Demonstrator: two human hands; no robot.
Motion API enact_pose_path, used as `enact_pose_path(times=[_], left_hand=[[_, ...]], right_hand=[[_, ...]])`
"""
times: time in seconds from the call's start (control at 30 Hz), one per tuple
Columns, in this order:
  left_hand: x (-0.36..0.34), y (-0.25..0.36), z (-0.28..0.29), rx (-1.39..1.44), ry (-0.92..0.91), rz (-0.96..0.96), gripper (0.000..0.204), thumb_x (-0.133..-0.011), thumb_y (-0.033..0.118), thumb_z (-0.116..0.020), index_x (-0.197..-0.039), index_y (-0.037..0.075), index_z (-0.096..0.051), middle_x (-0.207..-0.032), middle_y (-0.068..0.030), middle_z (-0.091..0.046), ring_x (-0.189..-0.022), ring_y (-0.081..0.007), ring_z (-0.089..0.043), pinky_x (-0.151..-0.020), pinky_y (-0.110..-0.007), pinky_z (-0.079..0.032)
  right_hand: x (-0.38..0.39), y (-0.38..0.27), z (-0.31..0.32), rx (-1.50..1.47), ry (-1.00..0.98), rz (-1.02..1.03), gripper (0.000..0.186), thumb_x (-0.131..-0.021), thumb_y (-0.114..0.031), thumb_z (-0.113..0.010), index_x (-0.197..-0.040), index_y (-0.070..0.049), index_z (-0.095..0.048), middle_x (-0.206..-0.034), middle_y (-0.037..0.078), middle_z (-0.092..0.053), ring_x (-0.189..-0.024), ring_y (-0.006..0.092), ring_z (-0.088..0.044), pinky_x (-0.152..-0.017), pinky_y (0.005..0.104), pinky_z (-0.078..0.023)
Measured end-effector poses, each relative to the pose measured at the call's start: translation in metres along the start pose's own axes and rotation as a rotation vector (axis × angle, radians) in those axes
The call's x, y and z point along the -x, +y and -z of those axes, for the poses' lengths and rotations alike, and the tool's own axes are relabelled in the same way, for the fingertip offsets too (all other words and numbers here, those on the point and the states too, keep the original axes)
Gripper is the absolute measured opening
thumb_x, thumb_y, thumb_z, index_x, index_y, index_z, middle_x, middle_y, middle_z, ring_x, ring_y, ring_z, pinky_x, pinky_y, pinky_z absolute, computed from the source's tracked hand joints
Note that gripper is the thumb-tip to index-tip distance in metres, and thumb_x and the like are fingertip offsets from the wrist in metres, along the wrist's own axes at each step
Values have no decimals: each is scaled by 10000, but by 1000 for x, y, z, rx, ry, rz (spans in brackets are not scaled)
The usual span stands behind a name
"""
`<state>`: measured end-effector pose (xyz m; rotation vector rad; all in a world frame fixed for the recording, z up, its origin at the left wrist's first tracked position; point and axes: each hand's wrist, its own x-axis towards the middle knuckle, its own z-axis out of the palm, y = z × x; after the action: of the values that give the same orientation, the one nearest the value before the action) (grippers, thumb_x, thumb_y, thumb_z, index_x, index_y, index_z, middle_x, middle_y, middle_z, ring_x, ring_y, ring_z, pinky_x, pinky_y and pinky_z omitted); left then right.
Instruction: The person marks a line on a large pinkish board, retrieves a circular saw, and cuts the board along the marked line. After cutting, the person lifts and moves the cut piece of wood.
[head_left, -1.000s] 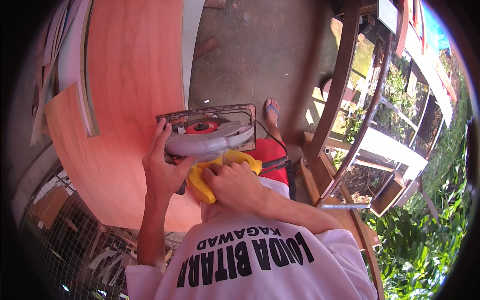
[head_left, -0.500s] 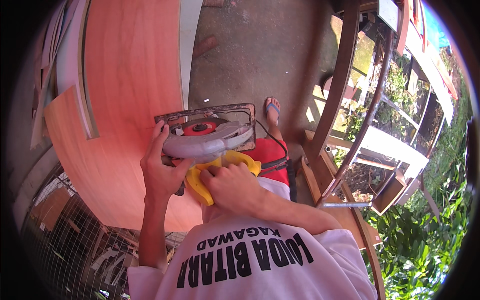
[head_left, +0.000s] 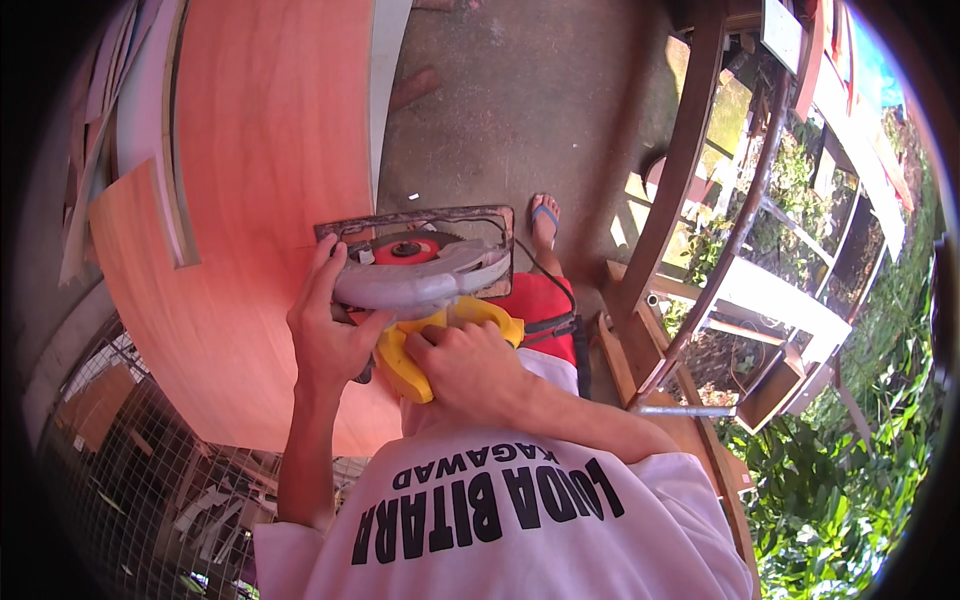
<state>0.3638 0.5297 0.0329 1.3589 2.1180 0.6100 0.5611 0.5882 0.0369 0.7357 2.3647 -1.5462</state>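
A circular saw point(head_left: 425, 285) with a grey guard, a red-centred blade and a yellow handle point(head_left: 404, 372) is in front of me. Its flat rectangular base plate point(head_left: 330, 232) partly overlaps the right edge of a reddish plywood sheet point(head_left: 270, 130). My right hand point(head_left: 475, 370) is wrapped around the yellow handle. At the saw's left end, my left hand point(head_left: 330, 325) grips the body, its fingertips up at the base plate and its thumb near the guard. A black cord point(head_left: 545, 270) runs from the saw past my red shorts.
Strips of board point(head_left: 140, 90) lean at the far left, with wire mesh point(head_left: 130, 440) below them. Concrete floor point(head_left: 500, 110) lies right of the plywood, a reddish offcut point(head_left: 413, 88) on it. Wooden posts point(head_left: 680, 150) and a metal frame point(head_left: 745, 215) stand at right, before green plants.
The whole view has shifted slightly. Both hands keep their hold on the circular saw, which stays at almost the same place by the plywood edge.
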Motion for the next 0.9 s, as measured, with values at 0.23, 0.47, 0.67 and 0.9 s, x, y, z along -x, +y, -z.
enact_pose_path(times=[0.23,0.47,0.67,0.9], left_hand=[[3,9,-2,85,-14,95,779,-628,83,-892,-1325,-77,-584,-1423,-256,-559,-1096,-318,-708,-748,-344,-622],[0,8,-6,33,-1,2,766,-621,60,-886,-1315,-78,-591,-1414,-255,-565,-1047,-294,-727,-730,-341,-639],[2,6,-9,31,-17,11,754,-622,48,-879,-1309,-76,-595,-1409,-260,-569,-1060,-303,-723,-726,-339,-637],[-1,9,-6,50,-24,44,733,-615,47,-882,-1289,-62,-613,-1407,-258,-573,-1005,-302,-738,-703,-345,-632]], right_hand=[[6,1,3,31,6,21,309,-833,-245,-669,-1047,-25,-635,-970,101,-708,-716,338,-711,-603,463,-533],[9,4,1,0,30,15,307,-833,-239,-669,-1049,-24,-632,-961,102,-707,-728,336,-713,-612,466,-536],[9,7,-4,-34,36,-2,322,-817,-256,-685,-1031,-25,-619,-953,105,-706,-723,341,-712,-612,473,-537],[9,6,2,-36,44,14,309,-815,-239,-672,-1027,-23,-611,-946,115,-704,-718,347,-712,-611,475,-545]])
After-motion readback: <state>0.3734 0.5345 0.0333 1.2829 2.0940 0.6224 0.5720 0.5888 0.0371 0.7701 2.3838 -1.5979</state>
